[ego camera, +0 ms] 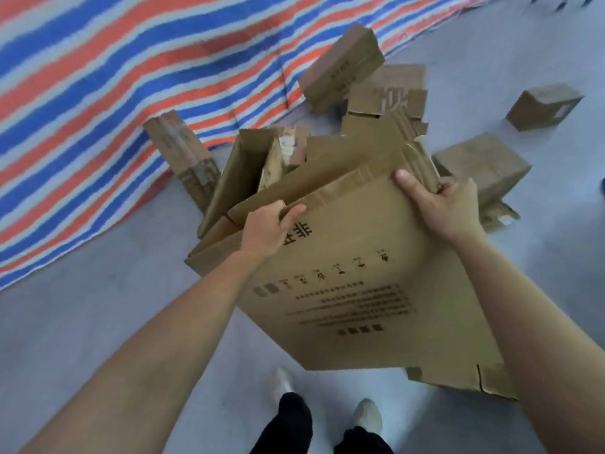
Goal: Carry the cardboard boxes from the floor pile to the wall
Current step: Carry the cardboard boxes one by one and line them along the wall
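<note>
**Flattened carton held at its upper edge, above the floor pile**

Item: one large flattened cardboard box [353, 283], printed face toward the camera, tilted, its lower corner hanging above the grey floor [98, 322] just ahead of the person's shoes [366, 417]. The left hand [268, 231] gripped the upper edge, fingers curled over it; the right hand [448, 204] clasped the same edge farther along, thumb on the printed face. Directly behind lay the pile [294, 165]: an open carton, torn flaps, a long box [340, 70] propped on top. A narrow taped box [183, 155] stood at the hem of the striped tarp [114, 77]. Two loose boxes [543, 106] [484, 165] sat to the right, apart from each other. Bare floor lay open to the left and near side.
</note>
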A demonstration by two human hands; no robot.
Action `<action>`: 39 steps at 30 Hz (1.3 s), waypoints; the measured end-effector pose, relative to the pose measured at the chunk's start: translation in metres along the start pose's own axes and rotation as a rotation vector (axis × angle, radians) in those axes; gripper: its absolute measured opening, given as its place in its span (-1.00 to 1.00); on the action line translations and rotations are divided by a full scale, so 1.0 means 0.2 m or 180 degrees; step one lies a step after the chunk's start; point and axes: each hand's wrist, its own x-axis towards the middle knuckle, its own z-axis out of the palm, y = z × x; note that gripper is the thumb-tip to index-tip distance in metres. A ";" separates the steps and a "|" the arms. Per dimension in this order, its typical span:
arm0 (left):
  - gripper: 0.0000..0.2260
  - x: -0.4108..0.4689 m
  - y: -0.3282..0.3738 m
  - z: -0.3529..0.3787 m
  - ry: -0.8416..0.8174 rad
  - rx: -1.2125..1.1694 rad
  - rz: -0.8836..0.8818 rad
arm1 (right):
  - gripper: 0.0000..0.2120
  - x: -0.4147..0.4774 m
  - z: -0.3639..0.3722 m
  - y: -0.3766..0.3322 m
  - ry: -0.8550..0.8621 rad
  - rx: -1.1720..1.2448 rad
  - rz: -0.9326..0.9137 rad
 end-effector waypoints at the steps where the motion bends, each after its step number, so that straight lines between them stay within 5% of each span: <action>1: -0.29 -0.07 -0.02 -0.06 0.0177 -0.0005 -0.0088 | -0.17 0.01 0.03 -0.03 -0.0111 -0.0023 -0.0106; 6: -0.37 -0.42 -0.10 -0.39 0.0856 0.0558 -0.0519 | -0.46 -0.04 0.34 -0.25 -0.0555 -0.0392 -0.0615; 11: -0.47 -0.82 -0.35 -0.80 0.1508 0.1250 -0.1078 | 0.19 -0.42 0.78 -0.70 -0.1376 -0.1451 -0.2243; 18: -0.45 -1.63 -0.90 -1.42 0.2127 0.1696 -0.1590 | 0.28 -1.25 1.55 -1.28 -0.1871 -0.2010 -0.3875; 24: -0.46 -2.45 -1.42 -1.94 0.2686 0.1750 -0.1835 | -0.26 -2.11 2.24 -1.87 -0.1724 -0.2176 -0.4658; 28: -0.54 -2.99 -1.70 -2.25 0.2588 0.1852 -0.2307 | -0.26 -2.59 2.65 -2.07 -0.1813 -0.2015 -0.4727; 30: -0.51 -3.23 -1.87 -2.38 0.2150 0.2050 -0.2933 | -0.26 -2.75 2.85 -2.14 -0.1807 -0.1830 -0.4775; 33: -0.76 -3.53 -2.15 -2.51 0.1441 0.2142 -0.3846 | -0.29 -2.95 3.16 -2.21 -0.1955 -0.1621 -0.4846; 39: -0.81 -3.72 -2.54 -2.69 0.1693 0.2166 -0.4386 | -0.42 -3.35 3.82 -2.51 -0.2424 -0.1717 -0.5391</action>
